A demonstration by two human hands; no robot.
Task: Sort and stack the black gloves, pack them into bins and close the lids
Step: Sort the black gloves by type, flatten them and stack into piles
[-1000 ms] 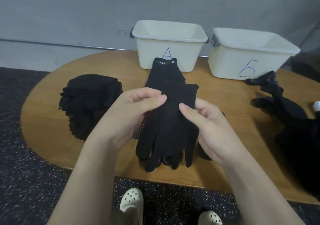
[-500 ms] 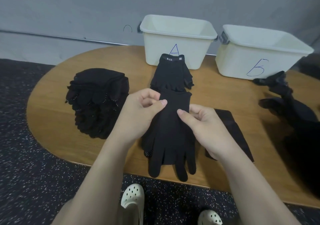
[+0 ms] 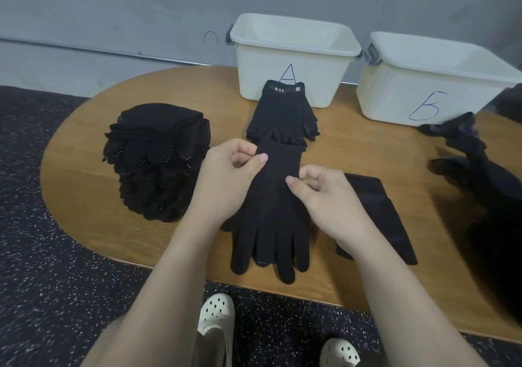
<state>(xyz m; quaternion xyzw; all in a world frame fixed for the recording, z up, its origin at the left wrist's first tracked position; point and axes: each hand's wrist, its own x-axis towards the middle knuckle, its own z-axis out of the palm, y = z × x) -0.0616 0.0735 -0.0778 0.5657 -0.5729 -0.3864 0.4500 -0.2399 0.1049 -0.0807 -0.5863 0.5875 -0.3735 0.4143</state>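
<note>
Table: oval, wood-topped, carrying everything you work with.

Bin B and bin A: white, open-topped, side by side at the table's far edge; no lids are in view.

Unsorted gloves: a loose dark heap at your right, partly off frame.

Stacked gloves: a thick pile at your left, dotted palms showing at the edges.

Flat glove pair: in front of you, fingers pointing toward you and overhanging the near edge. Your left hand pinches its cuff edge between thumb and curled fingers; your right hand pinches the opposite side the same way.

Folded dark piece: just beside your right wrist; what it is cannot be told.

Short labelled gloves: a small stack touching bin A's front, its near end just meeting the cuff you hold.

Risks, as judged: lifting by the cuff alone may let the lower glove slide free; the overhanging fingers could drag the pair off the table; nudging the cuff forward may disturb the labelled stack.
</note>
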